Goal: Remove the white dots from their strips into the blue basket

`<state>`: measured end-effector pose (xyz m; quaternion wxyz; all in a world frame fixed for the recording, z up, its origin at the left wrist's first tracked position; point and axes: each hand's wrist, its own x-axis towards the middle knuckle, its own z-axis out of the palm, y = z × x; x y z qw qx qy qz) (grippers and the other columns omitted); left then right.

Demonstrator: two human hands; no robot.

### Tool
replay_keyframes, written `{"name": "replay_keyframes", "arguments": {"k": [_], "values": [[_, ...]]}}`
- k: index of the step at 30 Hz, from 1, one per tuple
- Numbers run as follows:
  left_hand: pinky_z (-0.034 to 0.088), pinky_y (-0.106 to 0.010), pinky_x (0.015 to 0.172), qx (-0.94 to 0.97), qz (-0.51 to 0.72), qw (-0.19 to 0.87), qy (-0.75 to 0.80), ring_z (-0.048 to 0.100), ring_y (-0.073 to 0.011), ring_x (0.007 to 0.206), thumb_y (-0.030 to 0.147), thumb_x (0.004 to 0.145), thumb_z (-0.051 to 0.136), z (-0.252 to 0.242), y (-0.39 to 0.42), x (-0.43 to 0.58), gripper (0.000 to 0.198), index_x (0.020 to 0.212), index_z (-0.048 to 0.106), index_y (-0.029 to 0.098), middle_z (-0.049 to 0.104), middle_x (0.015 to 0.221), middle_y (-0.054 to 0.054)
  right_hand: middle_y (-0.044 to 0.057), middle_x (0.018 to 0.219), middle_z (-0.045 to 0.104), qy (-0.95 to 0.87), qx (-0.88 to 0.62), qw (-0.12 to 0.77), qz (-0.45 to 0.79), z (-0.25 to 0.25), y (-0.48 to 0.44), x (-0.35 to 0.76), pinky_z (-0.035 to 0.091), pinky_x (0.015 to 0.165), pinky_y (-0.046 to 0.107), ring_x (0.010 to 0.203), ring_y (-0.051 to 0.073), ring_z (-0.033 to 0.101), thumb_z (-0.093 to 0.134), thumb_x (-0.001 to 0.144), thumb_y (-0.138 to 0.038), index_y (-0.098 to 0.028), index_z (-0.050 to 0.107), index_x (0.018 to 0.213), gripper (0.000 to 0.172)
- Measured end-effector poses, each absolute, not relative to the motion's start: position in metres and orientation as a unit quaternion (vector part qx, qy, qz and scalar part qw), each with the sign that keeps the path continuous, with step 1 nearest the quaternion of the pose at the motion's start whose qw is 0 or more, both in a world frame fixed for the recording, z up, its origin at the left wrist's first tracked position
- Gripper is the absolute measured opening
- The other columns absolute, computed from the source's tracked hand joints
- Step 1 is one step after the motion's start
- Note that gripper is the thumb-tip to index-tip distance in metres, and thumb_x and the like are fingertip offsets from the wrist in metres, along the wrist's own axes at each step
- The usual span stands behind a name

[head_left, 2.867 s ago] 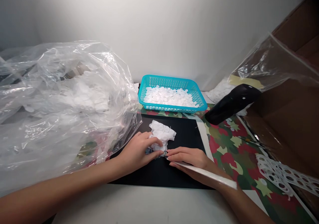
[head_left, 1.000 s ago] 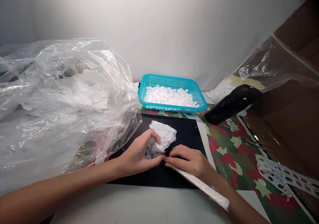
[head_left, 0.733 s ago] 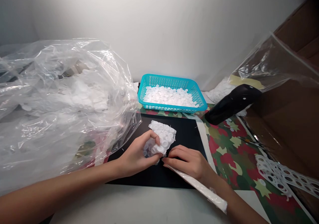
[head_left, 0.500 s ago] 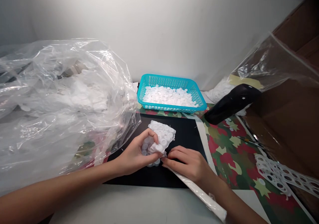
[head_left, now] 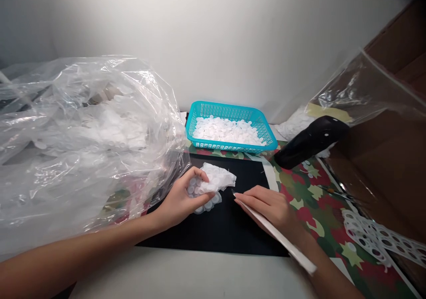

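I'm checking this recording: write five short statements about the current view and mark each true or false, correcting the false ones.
1. The left hand grips the white disc-covered sheet. True.

2. The right hand holds nothing. False: it holds a slim white-handled tool.

3. The turquoise basket contains loose white discs. True.

4. The black elongated object lies left of the basket. False: it is on the basket's right.

5. The perforated white strips lie to the right of the black mat. True.
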<state>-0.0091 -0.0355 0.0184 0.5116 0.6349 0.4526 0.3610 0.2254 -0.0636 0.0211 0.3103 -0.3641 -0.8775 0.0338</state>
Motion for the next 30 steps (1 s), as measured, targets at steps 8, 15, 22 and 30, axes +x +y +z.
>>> {"name": "replay_keyframes", "arguments": {"k": [8, 15, 22, 30], "values": [[0.04, -0.019, 0.051, 0.595, 0.346, 0.584, 0.43, 0.05, -0.0082, 0.058, 0.032, 0.073, 0.067, 0.018, -0.032, -0.012, 0.033, 0.093, 0.043, 0.021, 0.05, 0.075, 0.004, 0.006, 0.08, 0.065, -0.907, -0.374, 0.189, -0.041, 0.023, -0.056, 0.231, 0.04, 0.056, 0.024, 0.067, 0.014, 0.056, 0.044, 0.09, -0.012, -0.02, 0.064, 0.09, 0.021], [0.045, -0.022, 0.06, 0.647, 0.331, 0.597, 0.339, 0.051, -0.0113, 0.07, 0.025, 0.08, 0.06, 0.033, -0.039, -0.014, 0.049, 0.123, 0.036, 0.025, 0.052, 0.091, -0.002, 0.007, 0.091, 0.061, -0.875, -0.433, 0.21, 0.05, 0.018, -0.055, 0.234, 0.044, 0.064, 0.027, 0.08, 0.018, 0.057, 0.043, 0.087, -0.012, -0.02, 0.061, 0.098, 0.022], [0.043, -0.02, 0.052, 0.765, 0.315, 0.428, 0.365, 0.048, -0.0101, 0.059, 0.022, 0.081, 0.055, 0.104, -0.023, -0.029, 0.054, 0.13, 0.035, 0.029, 0.054, 0.08, 0.002, 0.0, 0.073, 0.04, -0.572, -0.348, 0.565, 0.482, 0.06, -0.048, 0.219, 0.039, 0.045, 0.024, 0.052, 0.012, 0.039, 0.039, 0.072, -0.017, -0.022, 0.039, 0.079, 0.009], [0.042, -0.021, 0.052, 0.817, 0.316, 0.228, 0.426, 0.051, -0.011, 0.057, 0.019, 0.081, 0.05, 0.169, 0.0, -0.051, 0.067, 0.14, 0.02, 0.03, 0.059, 0.088, -0.002, 0.0, 0.069, 0.027, -0.525, -0.258, 0.592, 0.555, 0.109, -0.034, 0.188, 0.037, 0.046, 0.025, 0.053, 0.014, 0.027, 0.034, 0.064, -0.019, -0.023, 0.025, 0.07, 0.011]]}}
